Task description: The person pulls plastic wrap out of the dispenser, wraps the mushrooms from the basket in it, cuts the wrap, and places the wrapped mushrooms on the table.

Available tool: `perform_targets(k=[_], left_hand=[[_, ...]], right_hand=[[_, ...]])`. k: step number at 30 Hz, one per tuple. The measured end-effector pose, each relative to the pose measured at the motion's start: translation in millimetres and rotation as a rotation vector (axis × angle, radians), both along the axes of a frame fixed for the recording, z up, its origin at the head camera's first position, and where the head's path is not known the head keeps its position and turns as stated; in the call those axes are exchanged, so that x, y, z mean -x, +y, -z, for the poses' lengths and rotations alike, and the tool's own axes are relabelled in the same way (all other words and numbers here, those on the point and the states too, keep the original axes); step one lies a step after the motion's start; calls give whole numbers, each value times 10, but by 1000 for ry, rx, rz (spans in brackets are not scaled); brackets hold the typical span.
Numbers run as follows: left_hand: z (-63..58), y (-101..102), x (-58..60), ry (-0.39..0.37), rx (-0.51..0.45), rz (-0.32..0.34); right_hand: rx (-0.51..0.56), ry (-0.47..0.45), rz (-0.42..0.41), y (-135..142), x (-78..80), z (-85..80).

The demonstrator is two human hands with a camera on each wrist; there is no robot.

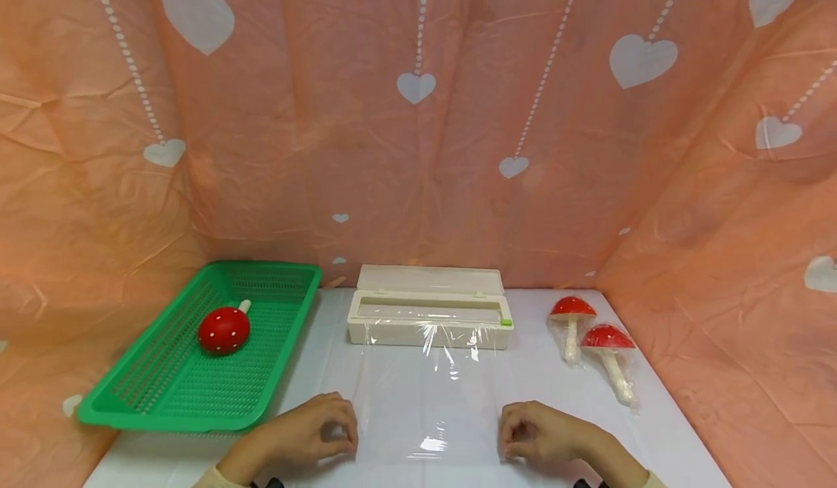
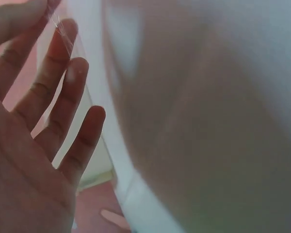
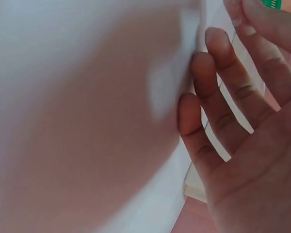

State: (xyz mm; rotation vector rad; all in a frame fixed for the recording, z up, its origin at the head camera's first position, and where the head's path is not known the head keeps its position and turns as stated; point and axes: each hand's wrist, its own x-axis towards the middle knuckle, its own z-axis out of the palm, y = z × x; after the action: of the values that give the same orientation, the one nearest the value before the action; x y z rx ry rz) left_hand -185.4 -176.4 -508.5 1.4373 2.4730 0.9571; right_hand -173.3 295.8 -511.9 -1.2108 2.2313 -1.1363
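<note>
A sheet of clear plastic wrap point(image 1: 428, 408) stretches from the white dispenser box point(image 1: 428, 334) toward me over the white table. My left hand point(image 1: 314, 430) pinches the sheet's near left corner between thumb and index finger; in the left wrist view a thin edge of the wrap point(image 2: 60, 30) shows at the fingertips. At the near right corner, my right hand point(image 1: 543, 433) pinches with thumb and index finger. The other fingers of both hands are loosely extended. The dispenser's lid point(image 1: 430, 279) stands raised at the back, and a green cutter tab point(image 1: 506, 322) sits at its right end.
On the left, a green basket point(image 1: 275, 379) holds a red toy mushroom point(image 1: 224, 330) with white dots. Two mushrooms, one farther back point(image 1: 572, 306) and one nearer point(image 1: 608, 337), lie wrapped in clear film at the right. A peach curtain point(image 1: 418, 154) encloses the table.
</note>
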Motion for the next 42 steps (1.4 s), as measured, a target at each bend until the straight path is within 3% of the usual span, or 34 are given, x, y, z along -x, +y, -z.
perform_targets(k=[5, 8, 22, 25, 32, 42], left_hand=[[92, 13, 4, 166, -12, -32], [128, 11, 7, 213, 4, -59], [128, 14, 21, 120, 74, -122], [110, -2, 11, 125, 75, -110], [106, -48, 2, 226, 43, -45], [94, -61, -22, 187, 40, -71]], right_hand=[[-16, 88, 16, -21, 7, 26], [-19, 131, 20, -35, 16, 44], [-53, 149, 120, -112, 8, 80], [-70, 138, 154, -114, -19, 75], [-47, 90, 205, -111, -44, 104], [-81, 106, 239, -89, -76, 104]])
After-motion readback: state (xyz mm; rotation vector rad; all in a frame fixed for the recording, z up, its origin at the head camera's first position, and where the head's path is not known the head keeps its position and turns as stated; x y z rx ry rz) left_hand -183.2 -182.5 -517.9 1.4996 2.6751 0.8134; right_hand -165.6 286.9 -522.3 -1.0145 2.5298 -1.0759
